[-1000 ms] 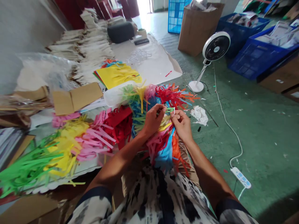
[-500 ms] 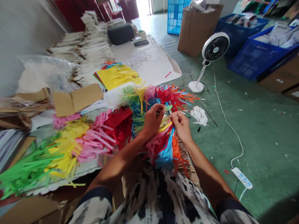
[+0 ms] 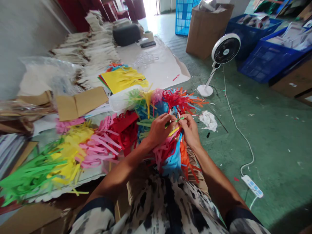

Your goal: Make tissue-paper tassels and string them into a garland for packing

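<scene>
- we have a narrow green strip [image 3: 180, 118] at our fingertips, left of the fan [image 3: 225, 51] and nearer to us.
- our left hand [image 3: 159, 129] and right hand [image 3: 191, 130] both pinch it, almost touching; the exact finger grip is too small to tell.
- multicoloured fringes [image 3: 172, 162] spill over our lap, also left of the fan and nearer us.
- we might tear the strip by tugging too hard, or snag it in those crowded fringes.
- if the fan blows our way, loose ends could flutter; we cannot tell whether it runs.
</scene>
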Demonstrator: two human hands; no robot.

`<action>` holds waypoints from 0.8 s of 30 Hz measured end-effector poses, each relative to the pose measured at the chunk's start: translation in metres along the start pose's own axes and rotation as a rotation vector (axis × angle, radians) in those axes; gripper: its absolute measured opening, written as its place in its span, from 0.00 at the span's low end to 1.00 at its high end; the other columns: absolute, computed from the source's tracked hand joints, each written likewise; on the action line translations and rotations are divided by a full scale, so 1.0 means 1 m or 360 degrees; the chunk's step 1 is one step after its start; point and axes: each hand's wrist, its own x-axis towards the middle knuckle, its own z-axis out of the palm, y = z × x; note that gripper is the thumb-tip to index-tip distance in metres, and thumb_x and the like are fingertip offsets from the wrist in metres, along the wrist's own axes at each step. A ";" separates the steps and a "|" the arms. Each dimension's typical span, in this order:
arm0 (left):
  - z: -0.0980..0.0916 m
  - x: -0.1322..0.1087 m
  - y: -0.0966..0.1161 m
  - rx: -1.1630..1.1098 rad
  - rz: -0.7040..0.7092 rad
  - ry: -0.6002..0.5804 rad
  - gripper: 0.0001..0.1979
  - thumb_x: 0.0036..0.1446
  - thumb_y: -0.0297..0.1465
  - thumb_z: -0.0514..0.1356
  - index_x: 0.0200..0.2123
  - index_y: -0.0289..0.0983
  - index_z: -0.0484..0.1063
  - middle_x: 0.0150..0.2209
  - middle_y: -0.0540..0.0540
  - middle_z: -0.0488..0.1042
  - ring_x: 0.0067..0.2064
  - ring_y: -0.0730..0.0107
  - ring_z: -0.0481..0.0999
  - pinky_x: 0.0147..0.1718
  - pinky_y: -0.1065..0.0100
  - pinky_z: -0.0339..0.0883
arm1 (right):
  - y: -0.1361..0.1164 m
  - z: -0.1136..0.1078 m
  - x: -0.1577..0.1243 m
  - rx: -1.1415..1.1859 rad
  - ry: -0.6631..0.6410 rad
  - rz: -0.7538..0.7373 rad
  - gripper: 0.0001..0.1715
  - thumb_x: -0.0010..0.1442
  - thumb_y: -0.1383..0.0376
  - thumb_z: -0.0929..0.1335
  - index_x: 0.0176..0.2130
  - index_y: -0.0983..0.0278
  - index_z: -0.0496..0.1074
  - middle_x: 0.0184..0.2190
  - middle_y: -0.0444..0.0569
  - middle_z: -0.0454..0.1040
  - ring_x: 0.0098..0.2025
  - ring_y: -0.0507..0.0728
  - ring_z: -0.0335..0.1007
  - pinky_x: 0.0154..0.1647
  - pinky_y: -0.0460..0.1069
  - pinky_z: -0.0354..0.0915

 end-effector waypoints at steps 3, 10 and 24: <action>0.001 -0.002 -0.001 -0.0002 0.0030 -0.0054 0.04 0.66 0.27 0.61 0.41 0.39 0.77 0.40 0.47 0.80 0.42 0.66 0.77 0.46 0.66 0.69 | -0.002 0.001 0.000 -0.0075 0.0006 -0.0032 0.15 0.69 0.50 0.69 0.37 0.57 0.72 0.27 0.40 0.69 0.28 0.53 0.63 0.31 0.48 0.58; -0.005 -0.014 0.006 -0.0050 -0.0154 -0.0100 0.04 0.61 0.25 0.63 0.38 0.39 0.77 0.35 0.50 0.80 0.36 0.70 0.77 0.39 0.69 0.66 | -0.004 0.000 -0.001 -0.0048 0.0097 -0.0076 0.20 0.69 0.47 0.69 0.36 0.59 0.77 0.31 0.44 0.75 0.31 0.55 0.66 0.33 0.49 0.60; -0.037 0.050 0.000 0.0533 0.0283 -0.0197 0.13 0.71 0.35 0.57 0.39 0.41 0.82 0.39 0.44 0.82 0.42 0.63 0.77 0.41 0.65 0.65 | -0.002 0.003 -0.003 -0.0238 -0.0208 -0.0099 0.21 0.72 0.49 0.65 0.33 0.59 0.73 0.25 0.42 0.74 0.25 0.53 0.62 0.29 0.49 0.57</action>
